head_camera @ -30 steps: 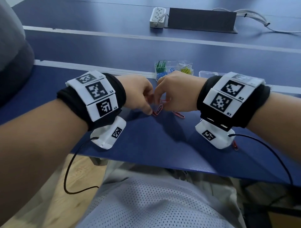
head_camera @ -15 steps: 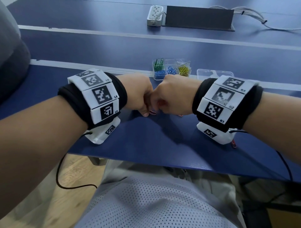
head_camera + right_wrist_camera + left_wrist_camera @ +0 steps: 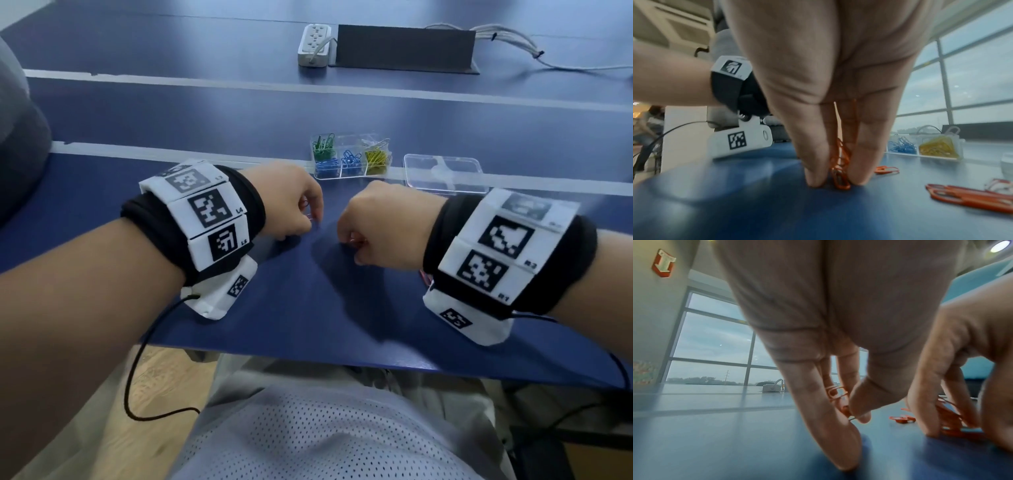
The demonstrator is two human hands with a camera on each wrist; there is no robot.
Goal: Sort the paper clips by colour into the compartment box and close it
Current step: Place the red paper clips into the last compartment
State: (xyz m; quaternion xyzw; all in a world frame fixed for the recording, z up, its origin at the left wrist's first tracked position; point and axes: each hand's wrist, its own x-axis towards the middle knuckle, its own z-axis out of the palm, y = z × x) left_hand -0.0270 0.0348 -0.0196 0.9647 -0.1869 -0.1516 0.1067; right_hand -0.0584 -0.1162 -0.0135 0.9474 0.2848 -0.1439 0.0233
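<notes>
Hiding red paper clips point(image 3: 840, 165) inside curled hands, clip count unclear

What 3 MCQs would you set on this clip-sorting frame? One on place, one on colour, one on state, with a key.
1. Where does the clear lid lie?
A. On the compartment box
B. On the table, right of the compartment box
C. In the left hand

2. What colour are the clips both hands are gathering?
A. Red
B. Green
C. Yellow

3. What is the state of the compartment box?
A. Closed
B. Open, with clips inside
C. Open and bare

Key:
1 B, the lid rests on the table beside the box.
2 A, the left hand pinches red clips, and the right hand pinches more red clips.
3 B, green, blue and yellow clips show in uncovered compartments.
</notes>
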